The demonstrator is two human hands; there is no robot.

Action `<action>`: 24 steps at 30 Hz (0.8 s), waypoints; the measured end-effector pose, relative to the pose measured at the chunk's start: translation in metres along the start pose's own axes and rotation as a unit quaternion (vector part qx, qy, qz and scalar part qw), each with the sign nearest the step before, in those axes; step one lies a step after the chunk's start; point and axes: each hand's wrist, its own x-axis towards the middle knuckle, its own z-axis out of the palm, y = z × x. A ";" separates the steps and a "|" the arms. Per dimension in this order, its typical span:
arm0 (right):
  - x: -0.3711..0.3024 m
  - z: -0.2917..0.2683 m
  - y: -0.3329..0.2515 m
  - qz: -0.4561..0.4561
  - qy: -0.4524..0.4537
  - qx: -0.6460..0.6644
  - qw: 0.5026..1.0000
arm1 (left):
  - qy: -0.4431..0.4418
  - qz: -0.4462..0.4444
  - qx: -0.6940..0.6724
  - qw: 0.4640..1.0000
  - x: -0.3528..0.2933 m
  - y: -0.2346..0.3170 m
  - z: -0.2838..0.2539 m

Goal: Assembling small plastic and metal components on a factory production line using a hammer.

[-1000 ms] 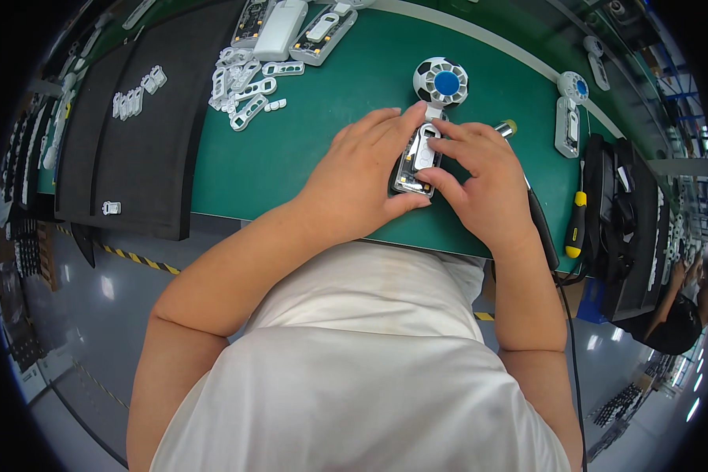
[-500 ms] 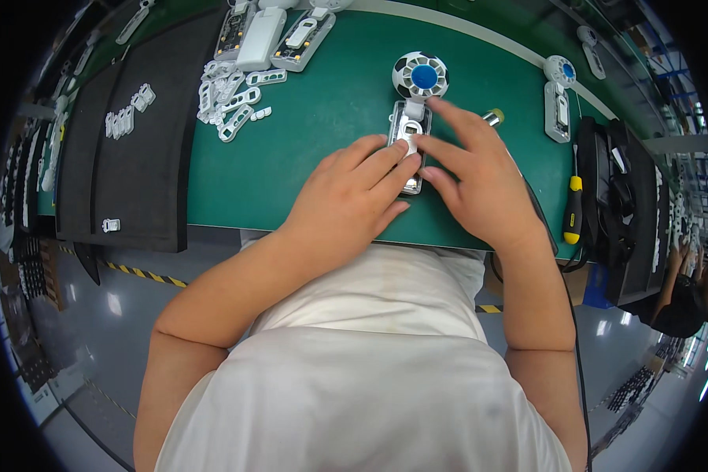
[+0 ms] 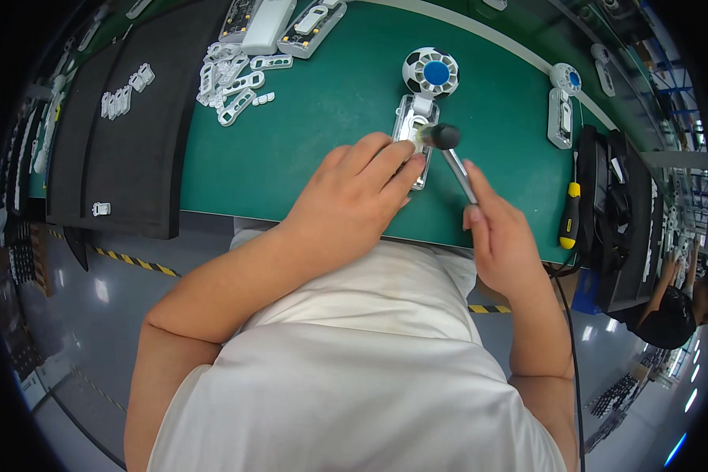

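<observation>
A small handheld fan [image 3: 430,72] lies on the green bench, its round head black and white with a blue centre. Its clear-and-white handle points toward me. My left hand [image 3: 350,193] is closed on this handle from the left, fingertips pressing on the white piece on top. In my right hand [image 3: 502,244] is a small hammer [image 3: 459,177], gripped by its metal shaft. The hammer's black head is over the fan handle, close to my left fingertips; whether it touches cannot be seen.
White plastic parts [image 3: 232,79] lie in a pile at the far left, below several opened housings [image 3: 311,31]. A black foam board [image 3: 134,165] covers the left side. At right are a second fan [image 3: 560,118], a yellow-black screwdriver [image 3: 569,216] and a black tray [image 3: 625,228]. Another person [image 3: 669,315] sits beyond.
My right hand has left the fan, picked up the hammer and brought its head over the fan handle. My left hand stays on the fan. The whole view has shifted slightly.
</observation>
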 end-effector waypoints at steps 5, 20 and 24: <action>-0.011 -0.007 0.005 -0.082 0.047 0.035 0.995 | 0.007 -0.003 0.008 1.000 -0.001 0.000 0.003; 0.004 -0.001 -0.001 -0.144 0.115 0.069 0.980 | 0.011 -0.007 -0.014 1.000 0.000 0.000 0.006; 0.012 -0.011 -0.013 -0.006 -0.033 -0.019 0.999 | 0.005 -0.017 -0.028 0.999 0.000 0.000 0.006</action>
